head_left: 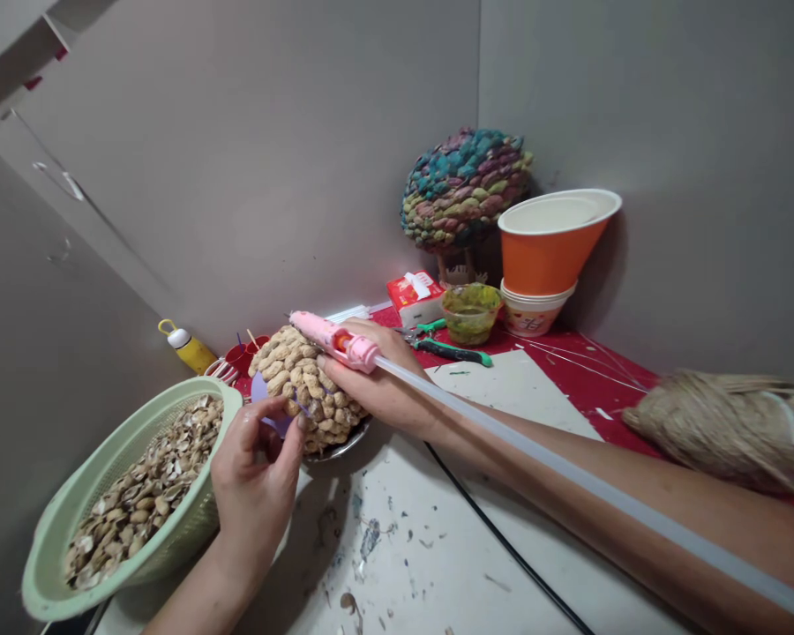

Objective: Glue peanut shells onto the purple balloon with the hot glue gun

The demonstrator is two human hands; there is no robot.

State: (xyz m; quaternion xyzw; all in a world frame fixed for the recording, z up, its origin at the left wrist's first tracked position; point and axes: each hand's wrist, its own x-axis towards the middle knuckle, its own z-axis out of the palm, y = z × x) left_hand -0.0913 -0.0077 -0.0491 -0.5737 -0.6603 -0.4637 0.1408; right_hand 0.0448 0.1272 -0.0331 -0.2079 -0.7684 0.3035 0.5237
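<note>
A dome covered with peanut shells (308, 379) sits on a metal bowl (344, 444), with a bare purple patch (259, 388) on its left side. My left hand (255, 467) is at the dome's near left side. Its thumb and forefinger pinch a peanut shell (294, 408) against the surface. My right hand (387, 375) rests over the dome's right side, its fingers around a pink hot glue gun (331, 337). The gun's nozzle points left above the dome. A long translucent glue stick (503, 429) runs from its back along my right forearm.
A green colander (46, 551) of peanut shells stands left. Behind are a yellow bottle (195, 354), tissue pack (415, 300), green-handled pliers (453, 353), stained plastic bowl (471, 316), coloured peanut-shell tree (467, 190) and orange bucket (552, 260). Twine (721, 428) lies right; a black cord (503, 538) crosses the table.
</note>
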